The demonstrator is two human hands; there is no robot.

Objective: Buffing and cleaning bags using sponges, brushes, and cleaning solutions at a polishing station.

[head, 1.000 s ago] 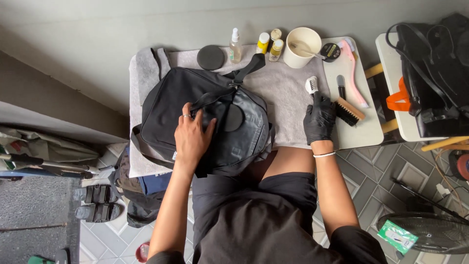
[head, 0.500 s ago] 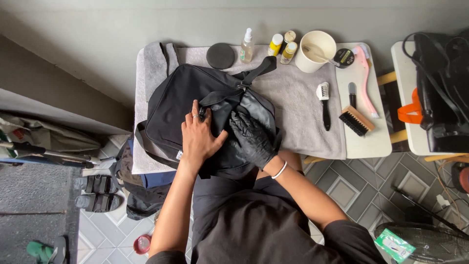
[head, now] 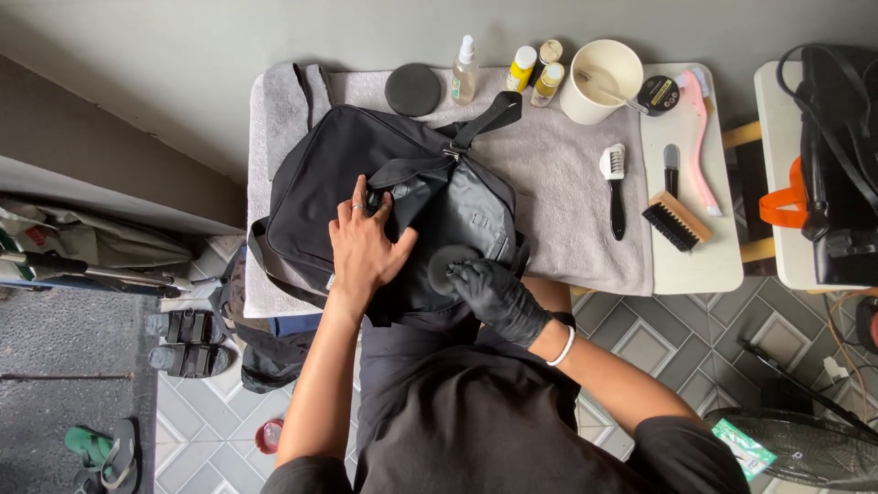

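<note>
Centre-frame, black bag (head: 366,174) lies on the towel-covered desk (head: 567,183). Bare left hand (head: 364,242) rests on it, fingers spread; gloved right hand (head: 498,293) pinches a round dark pad (head: 448,263) against its front. Wiping looks underway; brushes (head: 672,220) at right lie untouched.

The gloved right hand (head: 498,295) left the brushes at the table's far side, where it had been a second ago, and came across to the black bag (head: 384,197) — it now pressed a round dark sponge (head: 450,263) against the bag's front, just right of the bare left hand (head: 366,242). That left hand shifted slightly — its fingers spread flatter on the bag.
</note>
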